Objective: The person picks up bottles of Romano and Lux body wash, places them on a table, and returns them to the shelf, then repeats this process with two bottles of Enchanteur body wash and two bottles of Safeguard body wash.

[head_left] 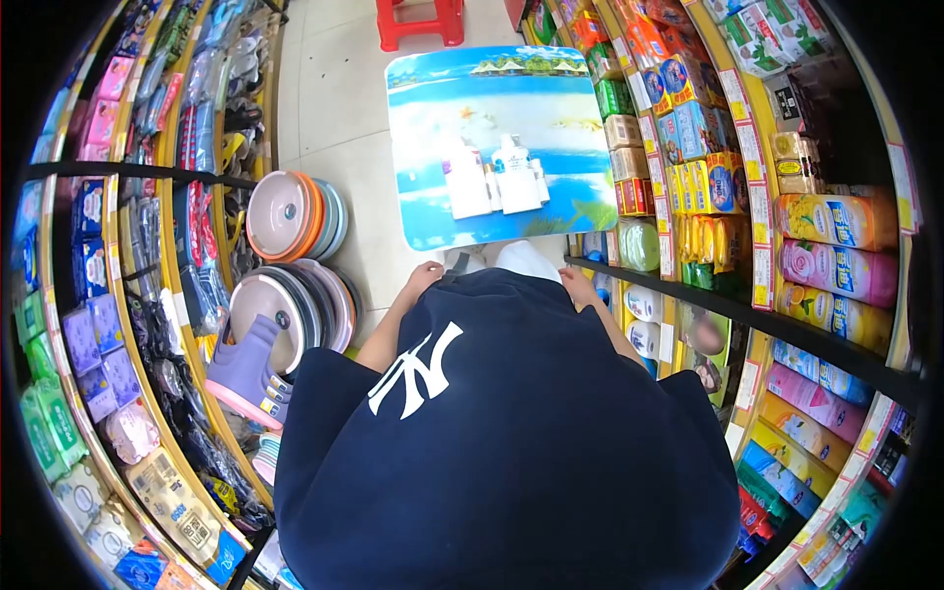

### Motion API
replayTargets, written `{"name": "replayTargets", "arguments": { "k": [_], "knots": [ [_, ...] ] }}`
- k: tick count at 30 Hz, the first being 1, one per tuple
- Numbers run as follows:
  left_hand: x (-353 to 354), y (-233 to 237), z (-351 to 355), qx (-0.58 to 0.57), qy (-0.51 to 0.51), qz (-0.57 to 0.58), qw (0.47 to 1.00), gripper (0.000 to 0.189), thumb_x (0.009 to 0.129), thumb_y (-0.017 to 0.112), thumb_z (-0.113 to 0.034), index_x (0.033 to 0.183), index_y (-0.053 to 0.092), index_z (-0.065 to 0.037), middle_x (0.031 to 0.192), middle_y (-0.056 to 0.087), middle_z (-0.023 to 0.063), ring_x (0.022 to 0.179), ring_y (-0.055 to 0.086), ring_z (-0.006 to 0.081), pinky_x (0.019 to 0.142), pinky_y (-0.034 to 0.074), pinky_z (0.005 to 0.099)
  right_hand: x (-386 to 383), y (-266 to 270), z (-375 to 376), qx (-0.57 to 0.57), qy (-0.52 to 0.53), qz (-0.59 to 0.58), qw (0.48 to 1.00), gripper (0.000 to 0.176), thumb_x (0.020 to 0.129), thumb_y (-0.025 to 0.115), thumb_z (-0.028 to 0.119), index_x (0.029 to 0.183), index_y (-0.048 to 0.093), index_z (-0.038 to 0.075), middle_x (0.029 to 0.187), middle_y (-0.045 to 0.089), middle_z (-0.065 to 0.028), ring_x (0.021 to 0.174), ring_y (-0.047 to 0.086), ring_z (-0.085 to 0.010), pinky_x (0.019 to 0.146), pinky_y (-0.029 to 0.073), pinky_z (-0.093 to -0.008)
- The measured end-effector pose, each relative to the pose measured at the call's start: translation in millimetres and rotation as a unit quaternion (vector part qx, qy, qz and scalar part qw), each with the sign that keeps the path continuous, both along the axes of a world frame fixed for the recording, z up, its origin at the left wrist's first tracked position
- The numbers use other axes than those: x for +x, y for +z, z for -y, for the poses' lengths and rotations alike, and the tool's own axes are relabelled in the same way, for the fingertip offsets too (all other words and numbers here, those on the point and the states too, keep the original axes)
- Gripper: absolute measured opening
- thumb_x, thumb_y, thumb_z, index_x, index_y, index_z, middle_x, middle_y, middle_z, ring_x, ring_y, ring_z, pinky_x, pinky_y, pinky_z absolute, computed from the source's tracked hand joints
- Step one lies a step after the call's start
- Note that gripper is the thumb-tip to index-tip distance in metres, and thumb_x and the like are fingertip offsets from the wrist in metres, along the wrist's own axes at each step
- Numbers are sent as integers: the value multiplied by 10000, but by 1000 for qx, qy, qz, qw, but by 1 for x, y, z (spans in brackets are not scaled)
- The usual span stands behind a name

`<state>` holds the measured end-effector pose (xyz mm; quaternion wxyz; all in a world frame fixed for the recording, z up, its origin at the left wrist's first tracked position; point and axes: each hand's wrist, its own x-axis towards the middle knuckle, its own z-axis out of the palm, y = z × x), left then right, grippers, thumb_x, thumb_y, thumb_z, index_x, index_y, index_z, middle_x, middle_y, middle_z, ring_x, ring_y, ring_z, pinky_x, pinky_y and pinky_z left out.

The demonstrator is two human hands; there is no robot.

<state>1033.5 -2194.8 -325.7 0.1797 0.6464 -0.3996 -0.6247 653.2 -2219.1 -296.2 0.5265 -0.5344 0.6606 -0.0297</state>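
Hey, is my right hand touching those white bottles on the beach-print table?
Apart. The head view shows the right hand beside the navy shirt, short of the table, while the white bottles stand mid-table with bare tabletop between them.

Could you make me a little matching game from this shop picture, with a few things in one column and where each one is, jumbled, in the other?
Things:
1 red stool
2 white bottles
3 stacked basins
4 left hand and right hand

Places:
A at the hem of the navy shirt
B leaning by the shelves on the person's left
C on the beach-picture table
D beyond the table's far edge

Pairs: 1-D, 2-C, 3-B, 4-A
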Motion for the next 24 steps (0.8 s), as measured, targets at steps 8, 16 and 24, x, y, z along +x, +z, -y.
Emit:
{"name": "replayTargets", "arguments": {
  "k": [8, 16, 24],
  "knots": [
    [6, -21, -2, -26, -37, 44, 998, 365, 721, 518, -276, 964, 556, -7, 810, 593, 138, 737, 558, 196, 662, 436, 275, 1, 1, 4, 9, 9, -5, 1000, 318, 793, 426, 208, 1019, 520, 6, 933, 583, -117, 889, 543, -200, 758, 402, -271],
    [7, -16, -2, -11, -24, 26, 999, 366, 725, 521, -282, 960, 557, -4, 832, 595, 142, 761, 561, 206, 687, 434, 280, 6, 5, 9, -19, 31, -28, 999, 314, 765, 431, 225, 987, 548, 37, 930, 576, -157, 886, 545, -262, 762, 414, -312],
    [8, -11, -3, 5, -24, 34, 999, 374, 723, 520, -277, 967, 549, 5, 834, 593, 146, 763, 561, 208, 688, 433, 278, 9, 7, 11, -12, 41, -33, 999, 315, 776, 416, 207, 994, 538, 15, 927, 583, -147, 891, 549, -243, 754, 408, -289]
  ]
}}
